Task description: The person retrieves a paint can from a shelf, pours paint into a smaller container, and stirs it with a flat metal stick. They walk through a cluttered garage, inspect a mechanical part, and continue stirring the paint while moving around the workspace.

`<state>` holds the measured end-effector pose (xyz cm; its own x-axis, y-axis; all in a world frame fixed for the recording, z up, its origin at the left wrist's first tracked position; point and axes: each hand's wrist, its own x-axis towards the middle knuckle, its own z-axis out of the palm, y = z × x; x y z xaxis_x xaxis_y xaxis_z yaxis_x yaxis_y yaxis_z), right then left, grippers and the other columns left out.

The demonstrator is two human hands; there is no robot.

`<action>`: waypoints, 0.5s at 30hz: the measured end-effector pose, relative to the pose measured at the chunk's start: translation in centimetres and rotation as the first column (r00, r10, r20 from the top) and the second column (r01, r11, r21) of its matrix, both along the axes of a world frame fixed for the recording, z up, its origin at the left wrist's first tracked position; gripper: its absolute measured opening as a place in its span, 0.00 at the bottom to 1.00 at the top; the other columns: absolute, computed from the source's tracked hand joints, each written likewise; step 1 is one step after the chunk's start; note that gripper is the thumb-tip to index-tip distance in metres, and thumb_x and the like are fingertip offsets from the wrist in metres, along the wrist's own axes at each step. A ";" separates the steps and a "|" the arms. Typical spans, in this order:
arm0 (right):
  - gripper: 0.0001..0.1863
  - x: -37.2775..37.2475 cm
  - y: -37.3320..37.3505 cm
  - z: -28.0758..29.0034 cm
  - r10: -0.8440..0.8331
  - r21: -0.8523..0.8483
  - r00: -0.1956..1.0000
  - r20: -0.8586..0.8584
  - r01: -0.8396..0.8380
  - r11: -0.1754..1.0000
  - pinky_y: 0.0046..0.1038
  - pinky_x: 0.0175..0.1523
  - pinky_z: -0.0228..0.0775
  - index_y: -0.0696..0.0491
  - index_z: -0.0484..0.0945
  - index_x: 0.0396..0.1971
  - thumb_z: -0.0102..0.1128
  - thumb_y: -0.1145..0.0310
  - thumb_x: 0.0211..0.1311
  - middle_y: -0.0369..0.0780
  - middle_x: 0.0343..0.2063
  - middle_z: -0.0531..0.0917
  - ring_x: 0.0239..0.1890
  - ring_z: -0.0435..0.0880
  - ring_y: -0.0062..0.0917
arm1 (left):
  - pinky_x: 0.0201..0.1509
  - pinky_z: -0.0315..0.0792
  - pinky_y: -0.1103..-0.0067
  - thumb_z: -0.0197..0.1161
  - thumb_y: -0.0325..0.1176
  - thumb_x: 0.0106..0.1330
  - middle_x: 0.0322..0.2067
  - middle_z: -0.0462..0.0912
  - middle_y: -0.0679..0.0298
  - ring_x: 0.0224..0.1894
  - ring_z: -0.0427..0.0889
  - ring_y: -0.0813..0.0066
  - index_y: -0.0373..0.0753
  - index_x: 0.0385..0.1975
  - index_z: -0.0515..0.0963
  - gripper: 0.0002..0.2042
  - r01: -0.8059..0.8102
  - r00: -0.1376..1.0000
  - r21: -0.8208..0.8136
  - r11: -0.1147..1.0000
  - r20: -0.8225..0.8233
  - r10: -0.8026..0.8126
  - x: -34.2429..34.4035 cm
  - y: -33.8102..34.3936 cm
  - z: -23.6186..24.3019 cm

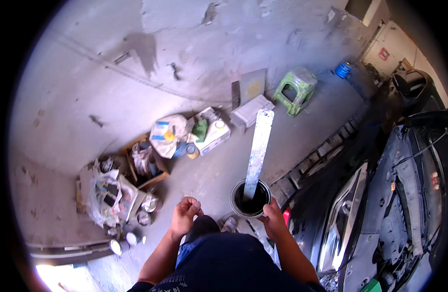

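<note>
My right hand [272, 218] grips the side of a round, open paint can [236, 205] in front of my body. Its inside looks dark. A long, flat, pale stirring stick [259, 146] stands tilted in the can, its upper part smeared with paint and its lower end hidden inside. Neither hand touches the stick. To the left of the can, my left hand [186, 215] is held with its fingers curled in and the thumb against them. Nothing shows in it.
At right stands a dark car [350, 204] with exposed front parts. A green-and-white stool [296, 90] and a blue bucket [343, 69] are farther off. Along the wall at left sit a cardboard box [158, 176], a white box [216, 141], plastic bags [105, 194] and several cans [145, 218].
</note>
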<state>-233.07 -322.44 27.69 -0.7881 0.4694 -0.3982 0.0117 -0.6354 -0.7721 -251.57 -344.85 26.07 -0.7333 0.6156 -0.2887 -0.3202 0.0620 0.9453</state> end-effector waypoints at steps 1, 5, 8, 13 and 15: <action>0.37 -1.1 1.6 0.1 -0.008 -0.017 1.000 -0.012 0.008 1.000 0.33 0.58 0.69 0.52 0.58 0.64 0.61 0.56 0.57 0.40 0.56 0.71 0.55 0.74 0.27 | 0.36 0.71 0.81 0.54 0.33 0.71 0.24 0.77 0.65 0.27 0.76 0.79 0.35 0.32 0.72 0.09 0.016 1.000 -0.002 1.000 0.005 -0.016 -1.3 1.7 -0.4; 0.44 -5.4 7.6 -0.5 -0.076 -0.031 0.997 -0.009 0.076 0.997 0.38 0.59 0.68 0.52 0.58 0.64 0.65 0.47 0.53 0.39 0.56 0.71 0.57 0.72 0.29 | 0.32 0.69 0.81 0.53 0.36 0.72 0.21 0.74 0.68 0.25 0.74 0.80 0.35 0.31 0.73 0.11 0.077 0.996 -0.024 0.997 0.054 -0.076 -7.3 9.9 -1.8; 0.48 -8.1 12.8 -2.5 -0.110 -0.002 0.994 0.012 0.110 0.994 0.44 0.61 0.65 0.51 0.56 0.65 0.65 0.41 0.51 0.40 0.59 0.69 0.60 0.69 0.31 | 0.31 0.69 0.81 0.55 0.37 0.71 0.20 0.72 0.68 0.24 0.73 0.79 0.34 0.32 0.74 0.12 0.145 0.987 -0.011 0.989 0.072 -0.143 -12.4 16.9 -3.1; 0.44 -11.9 20.2 -2.9 -0.305 0.031 0.949 0.076 0.303 0.952 0.46 0.63 0.62 0.51 0.55 0.66 0.62 0.44 0.56 0.40 0.60 0.68 0.61 0.69 0.32 | 0.34 0.71 0.80 0.55 0.35 0.70 0.24 0.77 0.66 0.26 0.76 0.78 0.33 0.34 0.74 0.10 0.344 0.932 -0.128 0.930 -0.070 -0.355 -20.2 29.7 -3.2; 0.42 -13.8 23.4 -1.1 -0.370 0.029 0.924 0.096 0.369 0.929 0.46 0.62 0.61 0.51 0.55 0.66 0.61 0.45 0.58 0.39 0.60 0.68 0.60 0.69 0.32 | 0.38 0.74 0.81 0.55 0.33 0.70 0.27 0.79 0.66 0.30 0.80 0.78 0.32 0.37 0.76 0.10 0.404 0.911 -0.067 0.912 -0.059 -0.408 -22.1 35.0 -1.2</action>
<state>-246.82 -299.07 26.57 -0.5148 0.7243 -0.4586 -0.1464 -0.6014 -0.7854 -273.62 -309.81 24.82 -0.4425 0.8500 -0.2856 -0.1904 0.2222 0.9562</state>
